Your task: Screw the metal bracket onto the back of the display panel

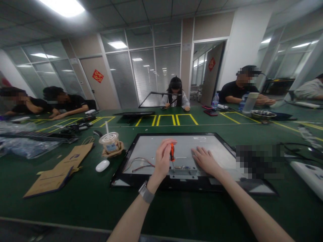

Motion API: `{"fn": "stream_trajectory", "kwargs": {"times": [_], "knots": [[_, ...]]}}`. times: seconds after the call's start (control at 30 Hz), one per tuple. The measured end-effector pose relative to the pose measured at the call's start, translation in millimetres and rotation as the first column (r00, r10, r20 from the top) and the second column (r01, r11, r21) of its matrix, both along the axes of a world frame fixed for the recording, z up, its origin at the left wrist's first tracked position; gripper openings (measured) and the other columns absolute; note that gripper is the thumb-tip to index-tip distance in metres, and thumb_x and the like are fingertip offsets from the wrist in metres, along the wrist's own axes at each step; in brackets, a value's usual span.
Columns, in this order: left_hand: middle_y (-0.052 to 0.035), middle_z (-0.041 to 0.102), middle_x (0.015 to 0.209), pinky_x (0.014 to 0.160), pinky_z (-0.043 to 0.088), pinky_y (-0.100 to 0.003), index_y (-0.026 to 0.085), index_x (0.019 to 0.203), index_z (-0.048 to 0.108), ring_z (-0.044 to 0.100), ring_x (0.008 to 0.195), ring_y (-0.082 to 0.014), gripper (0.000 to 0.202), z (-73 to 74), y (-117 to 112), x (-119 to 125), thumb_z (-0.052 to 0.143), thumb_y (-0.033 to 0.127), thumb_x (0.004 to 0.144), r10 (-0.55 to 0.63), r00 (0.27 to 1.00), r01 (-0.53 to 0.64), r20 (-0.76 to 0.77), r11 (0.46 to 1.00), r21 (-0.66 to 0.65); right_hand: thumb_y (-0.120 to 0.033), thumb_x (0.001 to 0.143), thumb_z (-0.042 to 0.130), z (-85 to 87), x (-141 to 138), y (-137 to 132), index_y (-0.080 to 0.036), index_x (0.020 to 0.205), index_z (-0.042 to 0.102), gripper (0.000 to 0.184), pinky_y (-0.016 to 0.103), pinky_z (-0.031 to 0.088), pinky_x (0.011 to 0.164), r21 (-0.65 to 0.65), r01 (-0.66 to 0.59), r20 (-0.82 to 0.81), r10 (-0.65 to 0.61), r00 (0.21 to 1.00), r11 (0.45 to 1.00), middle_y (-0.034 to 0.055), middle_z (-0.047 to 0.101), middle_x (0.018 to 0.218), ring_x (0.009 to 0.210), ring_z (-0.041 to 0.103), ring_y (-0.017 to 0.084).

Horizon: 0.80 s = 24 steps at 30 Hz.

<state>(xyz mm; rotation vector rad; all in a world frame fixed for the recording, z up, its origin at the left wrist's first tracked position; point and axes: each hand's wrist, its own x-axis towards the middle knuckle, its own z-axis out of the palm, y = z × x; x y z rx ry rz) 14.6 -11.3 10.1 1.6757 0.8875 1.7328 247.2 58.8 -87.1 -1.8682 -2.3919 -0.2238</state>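
My left hand [163, 155], with a watch [146, 192] on its wrist, is closed on an orange and black screwdriver [172, 153]. The screwdriver stands nearly upright, its tip down at the left end of a metal bracket [184, 173] with connectors. That bracket sits on the back of a flat display panel [143, 144], silver with a black frame, lying on the green table. Flat on the panel's metal back, to the right of the bracket, rests my right hand [205, 160], fingers spread and holding nothing. Thin wires [137, 163] run across the panel's left part.
Left of the panel are a lidded drink cup [110, 144], a white computer mouse [102, 165] and a brown paper bag [60, 168]. A white power strip [308, 176] lies at the right. Across the green table [83, 208], several people sit; one has a thin frame [151, 99].
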Motion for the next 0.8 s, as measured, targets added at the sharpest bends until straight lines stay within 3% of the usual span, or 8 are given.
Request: {"fn": "stream_trajectory", "kwargs": {"times": [0.1, 0.23, 0.33, 0.57, 0.67, 0.8], "knots": [[-0.0058, 0.067, 0.091, 0.079, 0.048, -0.029, 0.019, 0.104, 0.069, 0.061, 0.083, -0.0173, 0.025, -2.9, 2.4, 1.3, 0.051, 0.033, 0.095, -0.036, 0.999, 0.038, 0.029, 0.997, -0.072, -0.036, 0.101, 0.026, -0.2, 0.3, 0.1, -0.024, 0.147, 0.045, 0.051, 0.056, 0.031, 0.109, 0.001, 0.000, -0.007, 0.000, 1.000, 1.000, 0.0151, 0.043, 0.153, 0.139, 0.037, 0.035], [-0.0027, 0.059, 0.083, 0.075, 0.046, -0.026, 0.019, 0.089, 0.072, 0.056, 0.078, -0.0149, 0.013, -4.4, 5.4, 1.5, 0.062, 0.027, 0.088, 0.096, 0.995, -0.096, -0.010, 0.995, 0.039, -0.036, 0.101, 0.027, -0.9, 0.9, 0.1, -0.023, 0.147, 0.045, 0.051, 0.056, 0.031, 0.108, 0.009, -0.008, -0.009, 0.008, 1.000, 1.000, 0.0158, 0.043, 0.153, 0.138, 0.038, 0.035], [-0.0016, 0.053, 0.082, 0.074, 0.045, -0.026, 0.019, 0.085, 0.073, 0.053, 0.076, -0.0142, 0.012, -3.5, 4.6, 1.0, 0.065, 0.029, 0.086, 0.158, 0.987, -0.157, -0.012, 0.986, 0.047, -0.035, 0.101, 0.026, -0.5, 0.5, -0.2, -0.023, 0.147, 0.045, 0.052, 0.057, 0.031, 0.108, 0.015, -0.012, 0.000, 0.012, 1.000, 1.000, 0.0161, 0.043, 0.152, 0.139, 0.037, 0.035], [-0.0069, 0.065, 0.100, 0.081, 0.047, -0.028, 0.019, 0.104, 0.072, 0.061, 0.092, -0.0178, 0.031, -1.6, 0.1, 0.6, 0.043, 0.030, 0.097, 0.011, 1.000, -0.010, 0.023, 1.000, -0.019, -0.035, 0.101, 0.026, 3.7, -1.8, -2.0, -0.022, 0.148, 0.044, 0.052, 0.056, 0.031, 0.109, -0.015, 0.005, -0.004, -0.005, 1.000, 1.000, 0.0160, 0.041, 0.153, 0.140, 0.036, 0.035], [-0.0069, 0.067, 0.093, 0.071, 0.048, -0.027, 0.019, 0.111, 0.069, 0.061, 0.084, -0.0172, 0.030, -1.4, 1.1, 1.0, 0.048, 0.033, 0.096, -0.043, 0.998, 0.046, 0.034, 0.995, -0.088, -0.035, 0.101, 0.027, 3.0, -1.1, -1.7, -0.023, 0.148, 0.044, 0.052, 0.056, 0.031, 0.109, -0.013, 0.003, -0.010, -0.003, 1.000, 1.000, 0.0165, 0.042, 0.153, 0.139, 0.037, 0.035], [-0.0042, 0.061, 0.085, 0.075, 0.047, -0.028, 0.020, 0.100, 0.073, 0.058, 0.080, -0.0159, 0.019, -2.2, 4.6, 0.5, 0.061, 0.028, 0.089, 0.006, 1.000, -0.006, -0.012, 1.000, -0.015, -0.036, 0.101, 0.029, 0.6, 0.3, -0.5, -0.024, 0.147, 0.046, 0.051, 0.056, 0.031, 0.108, 0.009, -0.005, -0.011, 0.005, 1.000, 1.000, 0.0162, 0.043, 0.152, 0.139, 0.037, 0.035]]}}
